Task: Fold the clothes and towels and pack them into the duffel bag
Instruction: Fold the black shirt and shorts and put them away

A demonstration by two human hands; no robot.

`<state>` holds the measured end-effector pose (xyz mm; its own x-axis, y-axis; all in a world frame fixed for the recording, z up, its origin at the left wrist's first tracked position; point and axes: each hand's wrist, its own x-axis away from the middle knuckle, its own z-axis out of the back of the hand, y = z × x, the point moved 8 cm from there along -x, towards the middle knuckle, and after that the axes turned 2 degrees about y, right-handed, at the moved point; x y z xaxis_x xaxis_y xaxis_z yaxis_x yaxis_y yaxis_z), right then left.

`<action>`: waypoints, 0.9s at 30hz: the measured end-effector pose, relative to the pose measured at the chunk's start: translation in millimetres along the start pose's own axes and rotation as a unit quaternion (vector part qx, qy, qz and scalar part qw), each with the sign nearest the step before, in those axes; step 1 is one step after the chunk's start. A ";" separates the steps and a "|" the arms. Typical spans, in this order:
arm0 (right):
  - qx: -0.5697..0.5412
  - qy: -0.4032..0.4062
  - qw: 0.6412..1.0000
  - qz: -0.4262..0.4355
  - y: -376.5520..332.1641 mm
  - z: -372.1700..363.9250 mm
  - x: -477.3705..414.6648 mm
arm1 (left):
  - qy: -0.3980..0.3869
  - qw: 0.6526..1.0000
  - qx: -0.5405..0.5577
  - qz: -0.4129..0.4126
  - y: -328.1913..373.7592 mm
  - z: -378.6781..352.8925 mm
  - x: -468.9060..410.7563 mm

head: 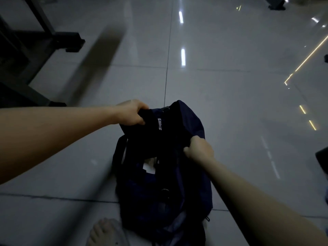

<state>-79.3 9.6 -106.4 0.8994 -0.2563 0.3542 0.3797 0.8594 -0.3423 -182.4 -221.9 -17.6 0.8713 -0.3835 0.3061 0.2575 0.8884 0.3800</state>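
On the floor (230, 86) just ahead of me sat the bag (159, 192), a dark navy duffel, its long axis running from my foot (104, 233) out toward the far tiles. My left hand (131, 112) gripped the far end, fingers (140, 105) curled over black fabric (152, 135) lettered "SPORT". I could not tell whether that was a bag panel or a garment. My right hand (200, 148), nearer to me, clutched the bag's right edge about midway along. Between the hands the top gaped, and something pale (150, 164) showed inside, too dim to name. I judged the next move turned on that opening, which lay left of my right hand and nearer me than my left. The cloth looked soft and slack, and a strap (120, 148) looped off its left side.
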 end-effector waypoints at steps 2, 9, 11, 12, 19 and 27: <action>-0.006 0.015 0.999 -0.035 22.1 15.2 -4.8 | 0.021 1.000 0.011 0.006 -2.0 4.6 -2.6; -0.004 0.113 0.993 0.031 -9.0 41.1 0.5 | 0.061 0.998 0.025 0.022 -3.9 13.6 -7.2; 0.036 0.094 0.992 0.074 -40.6 26.0 4.1 | 0.059 0.997 0.036 0.028 -5.1 12.2 -6.1; 0.060 0.076 0.992 0.080 -48.0 17.7 4.1 | 0.056 0.997 0.040 0.027 -4.6 11.1 -5.3; 0.005 0.066 0.998 0.026 16.4 34.5 -26.9 | 0.058 0.997 0.040 0.018 -3.1 7.2 -5.3; 0.018 0.063 0.998 0.018 62.8 34.3 -24.8 | 0.024 0.994 0.107 -0.015 30.9 -4.3 -13.4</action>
<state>-85.2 85.1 -106.8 0.9332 -0.2761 0.2301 0.3405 0.8841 -0.3200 -184.3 -188.2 -13.6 0.8846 -0.3921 0.2526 0.1932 0.8010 0.5667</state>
